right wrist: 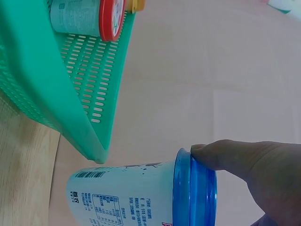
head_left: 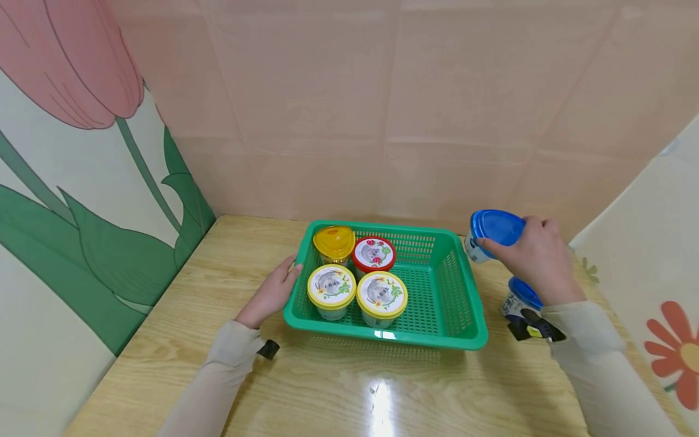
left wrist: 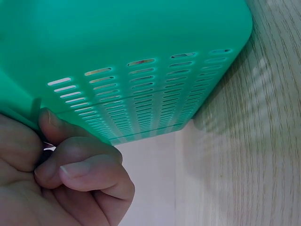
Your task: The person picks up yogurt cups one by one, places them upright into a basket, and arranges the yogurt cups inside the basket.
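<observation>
In the head view my right hand (head_left: 543, 258) grips a tub with a blue lid (head_left: 499, 227) by its lid, held up beside the right rim of a green plastic basket (head_left: 475, 303). The right wrist view shows the thumb (right wrist: 235, 157) pressed on the lid's edge and printed text on the tub's pale wall (right wrist: 127, 195). My left hand (head_left: 273, 291) pinches the basket's left rim; its curled fingers (left wrist: 89, 169) show in the left wrist view. Inside the basket stand two yellow-rimmed tubs (head_left: 331, 285), a red-rimmed tub (head_left: 374, 253) and an amber-lidded tub (head_left: 334, 241).
A second blue-lidded tub (head_left: 516, 300) stands on the wooden table (head_left: 327, 388) right of the basket, partly hidden by my right wrist. Behind the table rises a pinkish wall covering (head_left: 382, 121). Flower-printed panels (head_left: 628, 291) flank both sides.
</observation>
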### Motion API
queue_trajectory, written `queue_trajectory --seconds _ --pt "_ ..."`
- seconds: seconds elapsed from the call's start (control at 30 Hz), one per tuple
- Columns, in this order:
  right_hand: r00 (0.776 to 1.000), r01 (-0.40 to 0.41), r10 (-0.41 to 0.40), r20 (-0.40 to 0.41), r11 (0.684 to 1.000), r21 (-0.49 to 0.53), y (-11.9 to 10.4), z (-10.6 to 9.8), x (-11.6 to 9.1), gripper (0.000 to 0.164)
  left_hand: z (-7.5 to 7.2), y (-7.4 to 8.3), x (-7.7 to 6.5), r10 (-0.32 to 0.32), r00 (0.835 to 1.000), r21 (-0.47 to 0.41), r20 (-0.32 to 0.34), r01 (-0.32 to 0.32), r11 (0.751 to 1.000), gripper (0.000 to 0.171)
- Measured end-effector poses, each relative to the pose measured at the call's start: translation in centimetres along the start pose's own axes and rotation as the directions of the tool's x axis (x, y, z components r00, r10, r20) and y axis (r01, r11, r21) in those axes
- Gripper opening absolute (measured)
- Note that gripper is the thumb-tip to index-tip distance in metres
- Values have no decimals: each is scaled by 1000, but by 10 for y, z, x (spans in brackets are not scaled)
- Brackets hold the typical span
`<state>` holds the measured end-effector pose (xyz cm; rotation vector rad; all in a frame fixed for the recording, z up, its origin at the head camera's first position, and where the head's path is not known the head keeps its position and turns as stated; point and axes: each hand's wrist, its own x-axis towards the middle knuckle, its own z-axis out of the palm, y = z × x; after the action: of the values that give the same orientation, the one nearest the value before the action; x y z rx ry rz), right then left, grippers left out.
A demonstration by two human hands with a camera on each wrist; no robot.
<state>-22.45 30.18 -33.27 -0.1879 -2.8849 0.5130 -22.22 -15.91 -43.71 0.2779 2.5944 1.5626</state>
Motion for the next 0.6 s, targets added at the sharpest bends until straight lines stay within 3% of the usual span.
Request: queue_trajectory --seconds 0.6 --pt "999 15 -15 -28 1000 25 -9 -5 -5 120 0 -1 0 21 1000 50 -18 -20 999 52"
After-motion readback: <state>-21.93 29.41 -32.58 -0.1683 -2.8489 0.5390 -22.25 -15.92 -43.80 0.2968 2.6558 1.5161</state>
